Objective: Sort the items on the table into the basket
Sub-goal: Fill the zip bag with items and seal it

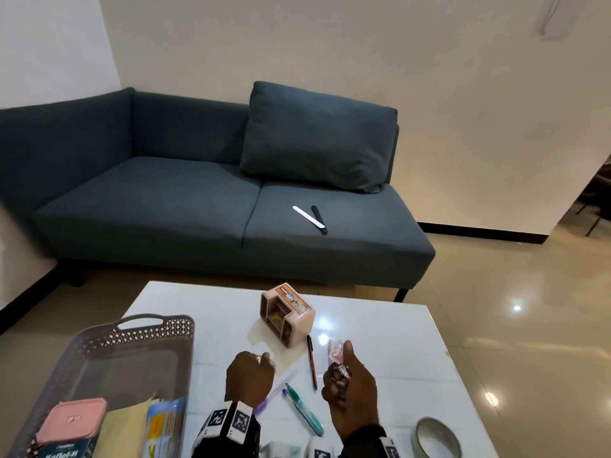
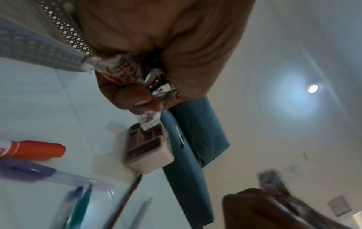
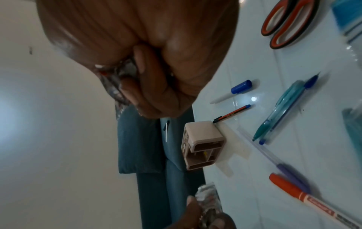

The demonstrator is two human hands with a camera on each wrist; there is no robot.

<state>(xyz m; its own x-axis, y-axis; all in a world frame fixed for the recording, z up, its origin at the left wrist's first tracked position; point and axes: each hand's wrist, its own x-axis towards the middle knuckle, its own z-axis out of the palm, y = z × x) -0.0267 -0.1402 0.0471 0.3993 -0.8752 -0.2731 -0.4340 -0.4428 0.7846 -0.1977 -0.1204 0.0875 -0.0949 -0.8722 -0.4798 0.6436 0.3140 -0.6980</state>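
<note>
Over the white table (image 1: 380, 342), my left hand (image 1: 261, 361) grips crumpled sweet wrappers (image 2: 125, 72) in a closed fist. My right hand (image 1: 340, 368), a little to the right, holds more foil wrappers (image 1: 335, 350) with the thumb up. A grey perforated basket (image 1: 139, 320) stands at the table's left, just left of my left hand. Inside it lie a pink lidded box (image 1: 71, 419), a yellow sheet and a blue pack. A pink desk organizer (image 1: 287, 314) lies on its side beyond both hands.
Between and under the hands lie a red-black pen (image 1: 311, 361), green and blue pens (image 1: 302, 408), a purple pen (image 1: 277, 388) and an orange marker (image 3: 288, 187). Scissors (image 3: 290, 23) and a tape roll (image 1: 436, 438) sit nearer me. A blue sofa (image 1: 198, 200) stands behind the table.
</note>
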